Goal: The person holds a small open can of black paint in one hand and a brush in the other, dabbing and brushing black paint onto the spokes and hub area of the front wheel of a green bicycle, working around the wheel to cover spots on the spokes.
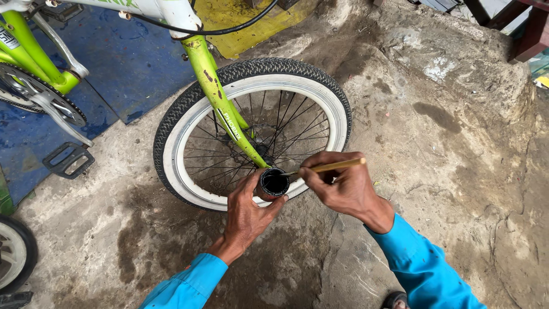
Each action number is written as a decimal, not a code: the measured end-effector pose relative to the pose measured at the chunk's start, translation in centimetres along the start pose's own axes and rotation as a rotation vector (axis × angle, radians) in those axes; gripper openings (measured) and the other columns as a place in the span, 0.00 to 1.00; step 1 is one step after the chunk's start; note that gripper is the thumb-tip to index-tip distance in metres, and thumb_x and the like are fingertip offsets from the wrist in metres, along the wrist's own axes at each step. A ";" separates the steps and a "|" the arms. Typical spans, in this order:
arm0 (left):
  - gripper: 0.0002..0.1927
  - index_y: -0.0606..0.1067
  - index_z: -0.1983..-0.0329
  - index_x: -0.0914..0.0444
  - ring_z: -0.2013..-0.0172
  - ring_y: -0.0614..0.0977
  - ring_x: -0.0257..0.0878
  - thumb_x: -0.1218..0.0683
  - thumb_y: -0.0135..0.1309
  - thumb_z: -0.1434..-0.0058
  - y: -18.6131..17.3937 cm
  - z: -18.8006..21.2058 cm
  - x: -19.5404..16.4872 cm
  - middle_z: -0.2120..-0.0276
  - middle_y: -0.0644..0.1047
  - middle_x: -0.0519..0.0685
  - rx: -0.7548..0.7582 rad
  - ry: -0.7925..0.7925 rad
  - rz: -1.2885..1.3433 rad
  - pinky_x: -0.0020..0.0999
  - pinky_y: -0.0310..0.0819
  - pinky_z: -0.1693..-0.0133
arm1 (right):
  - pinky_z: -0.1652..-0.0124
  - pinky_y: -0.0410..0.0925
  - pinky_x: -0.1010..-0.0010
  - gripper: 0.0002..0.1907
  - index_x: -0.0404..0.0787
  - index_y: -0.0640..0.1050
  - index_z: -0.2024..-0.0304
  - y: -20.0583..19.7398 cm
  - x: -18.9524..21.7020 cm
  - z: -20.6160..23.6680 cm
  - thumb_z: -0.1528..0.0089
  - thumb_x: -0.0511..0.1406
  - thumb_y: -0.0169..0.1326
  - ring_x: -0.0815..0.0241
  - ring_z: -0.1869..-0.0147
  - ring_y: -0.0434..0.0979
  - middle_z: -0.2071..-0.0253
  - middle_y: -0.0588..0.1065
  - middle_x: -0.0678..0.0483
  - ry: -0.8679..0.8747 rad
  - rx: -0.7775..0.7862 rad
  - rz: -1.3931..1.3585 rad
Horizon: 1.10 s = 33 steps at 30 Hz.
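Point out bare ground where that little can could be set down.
Bare concrete lies right of the wheel, past the right hand, and below the left hand between the blue sleeves. It is crowded at left: pedal, chainring, second tyre.

The left hand [247,213] grips a small open-topped container [272,183] directly in front of its fingers. The right hand [343,186], just right of the container, holds a thin stick [331,166] whose tip reaches left to the container's rim. Immediately beyond both hands stands the bicycle wheel [251,131] on the concrete floor [446,149], with the fork [220,97] rising up and away to the left. Further left of the left hand are the crank and pedal [67,160], over a floor mat [131,63].
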<state>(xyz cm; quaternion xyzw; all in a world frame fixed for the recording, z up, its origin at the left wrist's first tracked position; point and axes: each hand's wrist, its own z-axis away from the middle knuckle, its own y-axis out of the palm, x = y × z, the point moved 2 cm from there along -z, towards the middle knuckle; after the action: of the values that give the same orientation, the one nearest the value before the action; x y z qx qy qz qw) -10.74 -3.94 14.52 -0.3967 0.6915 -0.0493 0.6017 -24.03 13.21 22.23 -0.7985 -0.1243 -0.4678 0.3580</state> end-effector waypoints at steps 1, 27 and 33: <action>0.34 0.75 0.43 0.67 0.50 0.84 0.52 0.54 0.74 0.53 0.1 0.0 0.0 0.51 0.81 0.59 0.001 0.004 -0.002 0.45 0.80 0.50 | 0.80 0.65 0.76 0.04 0.35 0.85 0.66 0.2 0.4 -0.2 0.40 0.31 0.62 0.70 0.79 0.74 0.78 0.80 0.55 -0.016 0.020 0.005; 0.34 0.74 0.44 0.69 0.51 0.84 0.53 0.53 0.74 0.53 -0.2 0.0 -0.4 0.52 0.80 0.60 0.004 0.016 0.021 0.46 0.80 0.51 | 0.76 0.74 0.74 0.04 0.35 0.84 0.65 1.6 1.5 -0.7 0.40 0.31 0.61 0.64 0.74 0.82 0.73 0.82 0.52 -0.129 0.046 0.088; 0.28 0.78 0.49 0.68 0.57 0.87 0.45 0.51 0.72 0.51 -1.2 -1.0 -0.8 0.58 0.84 0.56 -0.013 -0.139 0.091 0.41 0.82 0.54 | 0.76 0.69 0.76 0.06 0.34 0.85 0.62 1.6 0.0 2.0 0.39 0.31 0.63 0.65 0.76 0.79 0.72 0.82 0.51 -0.138 -0.215 0.064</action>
<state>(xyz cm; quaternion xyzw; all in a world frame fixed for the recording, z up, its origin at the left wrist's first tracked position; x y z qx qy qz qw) -11.01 -4.67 16.11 -0.3712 0.6656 0.0100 0.6474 -21.89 13.48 20.91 -0.8661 -0.0722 -0.4108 0.2754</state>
